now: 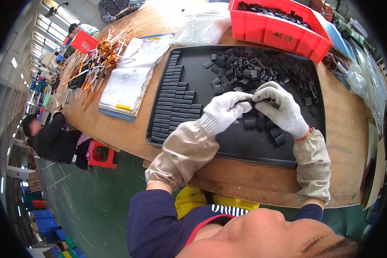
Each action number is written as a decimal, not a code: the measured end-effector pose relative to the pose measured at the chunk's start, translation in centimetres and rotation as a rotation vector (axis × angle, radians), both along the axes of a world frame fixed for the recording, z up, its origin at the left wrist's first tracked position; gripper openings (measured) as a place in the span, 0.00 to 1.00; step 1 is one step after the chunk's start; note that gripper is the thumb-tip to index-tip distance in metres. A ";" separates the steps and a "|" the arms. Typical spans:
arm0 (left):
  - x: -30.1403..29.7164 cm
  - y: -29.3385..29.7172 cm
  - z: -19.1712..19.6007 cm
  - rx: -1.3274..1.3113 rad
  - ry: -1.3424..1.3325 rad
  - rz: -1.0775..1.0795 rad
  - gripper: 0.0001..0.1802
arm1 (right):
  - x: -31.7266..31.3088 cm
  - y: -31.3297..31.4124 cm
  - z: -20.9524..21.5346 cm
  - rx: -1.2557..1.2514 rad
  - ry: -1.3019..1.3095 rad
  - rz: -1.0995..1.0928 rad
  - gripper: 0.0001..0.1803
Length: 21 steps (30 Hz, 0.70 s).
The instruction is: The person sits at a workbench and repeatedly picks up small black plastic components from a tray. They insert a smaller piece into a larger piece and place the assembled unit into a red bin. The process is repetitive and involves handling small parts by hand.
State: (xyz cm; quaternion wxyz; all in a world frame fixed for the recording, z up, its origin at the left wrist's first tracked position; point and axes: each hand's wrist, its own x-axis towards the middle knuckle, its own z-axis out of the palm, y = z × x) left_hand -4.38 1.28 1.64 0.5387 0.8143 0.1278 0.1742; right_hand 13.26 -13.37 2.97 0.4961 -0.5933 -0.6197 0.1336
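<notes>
Both my hands, in white knit gloves, meet over a black tray (pixel 245 148) on the table. My left hand (pixel 223 112) is closed, its fingertips pinched together; what they hold, if anything, is hidden. My right hand (pixel 283 107) has its fingers curled round a short black sleeve piece (pixel 269 101), mostly covered by the glove. Behind the hands lies a loose heap of black sleeve pieces (pixel 245 69), some flattened, some round. Several more pieces (pixel 276 136) lie below the right hand. Along the tray's left side, black sleeve pieces (pixel 172 107) are lined up in tight rows.
A red bin (pixel 279 36) of dark pieces stands behind the tray, beside clear plastic bags (pixel 202 28). An open paper booklet (pixel 127 88) lies left of the tray, with wired copper coils (pixel 107 51) beyond. A person in black (pixel 51 142) is at the table's left edge near a red stool (pixel 102 155).
</notes>
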 end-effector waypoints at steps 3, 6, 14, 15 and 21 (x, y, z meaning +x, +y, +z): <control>-0.7 5.1 1.8 0.549 -0.157 0.021 0.13 | 0.3 -0.4 0.8 -0.106 0.032 -0.103 0.09; -1.2 13.2 3.0 0.849 0.001 0.167 0.11 | 0.7 -0.2 0.1 -0.091 0.047 -0.128 0.08; 1.1 28.4 -2.6 1.049 0.692 0.285 0.15 | 1.3 0.0 -0.4 -0.139 0.074 -0.157 0.06; 1.4 30.0 -3.6 0.912 0.722 0.317 0.15 | 1.4 0.2 -0.7 -0.137 0.076 -0.154 0.06; 2.5 30.3 -3.7 0.395 0.758 0.511 0.26 | 1.9 0.2 -1.1 -0.141 0.044 -0.174 0.06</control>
